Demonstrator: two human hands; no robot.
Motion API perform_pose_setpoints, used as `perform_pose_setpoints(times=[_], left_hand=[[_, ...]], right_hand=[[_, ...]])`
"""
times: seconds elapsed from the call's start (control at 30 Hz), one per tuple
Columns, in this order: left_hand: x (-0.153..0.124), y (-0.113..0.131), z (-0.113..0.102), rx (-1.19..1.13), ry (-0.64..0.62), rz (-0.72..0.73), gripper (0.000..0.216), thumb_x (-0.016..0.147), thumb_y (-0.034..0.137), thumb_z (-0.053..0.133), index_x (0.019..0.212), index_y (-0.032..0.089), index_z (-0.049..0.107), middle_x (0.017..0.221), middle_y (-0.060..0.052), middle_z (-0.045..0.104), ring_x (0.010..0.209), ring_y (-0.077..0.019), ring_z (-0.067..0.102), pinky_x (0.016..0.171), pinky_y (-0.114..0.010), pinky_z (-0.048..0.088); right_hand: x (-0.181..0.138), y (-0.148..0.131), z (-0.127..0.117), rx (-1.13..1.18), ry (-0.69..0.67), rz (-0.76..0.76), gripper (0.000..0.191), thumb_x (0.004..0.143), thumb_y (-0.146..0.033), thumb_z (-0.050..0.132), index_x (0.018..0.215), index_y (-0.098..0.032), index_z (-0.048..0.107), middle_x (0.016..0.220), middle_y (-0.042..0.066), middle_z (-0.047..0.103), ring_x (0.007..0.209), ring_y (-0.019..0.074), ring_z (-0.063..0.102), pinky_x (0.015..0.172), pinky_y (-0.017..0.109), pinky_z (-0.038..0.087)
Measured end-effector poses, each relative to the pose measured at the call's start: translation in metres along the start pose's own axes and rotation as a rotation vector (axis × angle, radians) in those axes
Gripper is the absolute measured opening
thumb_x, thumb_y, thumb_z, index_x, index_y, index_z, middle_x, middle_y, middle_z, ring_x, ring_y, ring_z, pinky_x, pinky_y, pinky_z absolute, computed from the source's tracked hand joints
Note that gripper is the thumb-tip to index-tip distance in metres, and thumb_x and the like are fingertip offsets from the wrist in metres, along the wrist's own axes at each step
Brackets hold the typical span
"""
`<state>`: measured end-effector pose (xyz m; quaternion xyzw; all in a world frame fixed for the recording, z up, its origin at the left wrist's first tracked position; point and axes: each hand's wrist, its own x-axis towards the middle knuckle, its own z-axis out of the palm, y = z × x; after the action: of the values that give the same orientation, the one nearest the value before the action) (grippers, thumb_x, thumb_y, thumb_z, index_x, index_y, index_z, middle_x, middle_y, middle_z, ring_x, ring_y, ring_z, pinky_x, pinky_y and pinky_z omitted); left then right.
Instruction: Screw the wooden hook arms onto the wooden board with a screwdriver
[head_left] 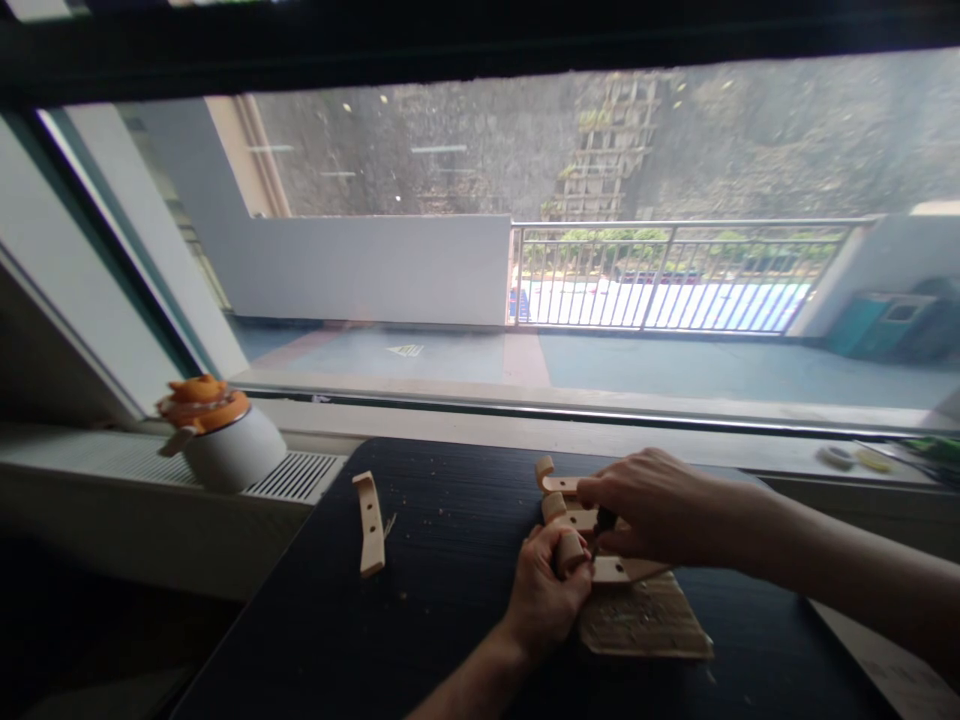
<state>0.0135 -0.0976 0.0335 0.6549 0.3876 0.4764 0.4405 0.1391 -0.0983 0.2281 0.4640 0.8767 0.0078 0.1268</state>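
Pale wooden hooks with curled ends and dark holes lie side by side over a rough wooden board (649, 618) on the dark table. My left hand (546, 588) is closed around the curled end of the nearest hook (570, 549). Above the hooks, my right hand (637, 505) grips a small tool with a dark handle (606, 519). Its thin tip points down at the nearest hook, beside my left fingers; its exact kind is hidden. Behind it are the middle hook (555, 508) and the far hook (545, 470), partly covered by my right hand.
A separate wooden hook (370, 525) lies to the left on the dark table (450, 640), among small shavings. A white pot with an orange lid (234, 448) stands on the sill grille (296, 478). Tape rolls (836, 457) sit at the right, below the window.
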Motion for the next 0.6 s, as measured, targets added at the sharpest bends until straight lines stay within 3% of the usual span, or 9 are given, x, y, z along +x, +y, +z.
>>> perform_pose_setpoints(times=[0.17, 0.3, 0.43, 0.6], left_hand=[[-0.001, 0.002, -0.001, -0.001, -0.007, 0.011, 0.012, 0.071, 0.009, 0.061, 0.079, 0.018, 0.062, 0.081, 0.0, 0.061, 0.082, -0.0165, 0.056, 0.074, -0.023, 0.044], [-0.002, 0.001, 0.0, -0.007, -0.001, 0.005, 0.013, 0.071, 0.008, 0.061, 0.079, 0.018, 0.062, 0.082, -0.001, 0.061, 0.081, -0.017, 0.056, 0.074, -0.024, 0.044], [-0.002, 0.001, 0.001, -0.017, -0.002, -0.014, 0.013, 0.071, 0.007, 0.062, 0.079, 0.017, 0.062, 0.082, -0.002, 0.06, 0.081, -0.0177, 0.056, 0.074, -0.024, 0.044], [-0.002, 0.002, 0.0, -0.034, -0.008, -0.005, 0.013, 0.071, 0.006, 0.061, 0.078, 0.018, 0.061, 0.082, -0.001, 0.06, 0.081, -0.0169, 0.056, 0.075, -0.024, 0.044]], right_hand=[[-0.004, 0.004, -0.007, 0.046, -0.009, -0.032, 0.021, 0.076, -0.008, 0.054, 0.087, -0.021, 0.066, 0.078, 0.004, 0.071, 0.07, 0.02, 0.066, 0.055, 0.027, 0.029], [-0.002, 0.005, 0.003, 0.035, 0.039, -0.01, 0.008, 0.082, -0.019, 0.057, 0.08, -0.02, 0.065, 0.073, 0.004, 0.07, 0.066, 0.0203, 0.066, 0.053, 0.027, 0.025], [-0.002, 0.003, 0.006, 0.011, 0.075, 0.025, 0.017, 0.087, -0.03, 0.055, 0.078, -0.02, 0.065, 0.071, 0.005, 0.07, 0.064, 0.0219, 0.066, 0.052, 0.027, 0.024], [-0.005, 0.004, -0.004, 0.103, 0.033, -0.04, 0.011, 0.078, -0.013, 0.056, 0.079, -0.021, 0.064, 0.075, 0.002, 0.07, 0.068, 0.0182, 0.065, 0.054, 0.026, 0.029]])
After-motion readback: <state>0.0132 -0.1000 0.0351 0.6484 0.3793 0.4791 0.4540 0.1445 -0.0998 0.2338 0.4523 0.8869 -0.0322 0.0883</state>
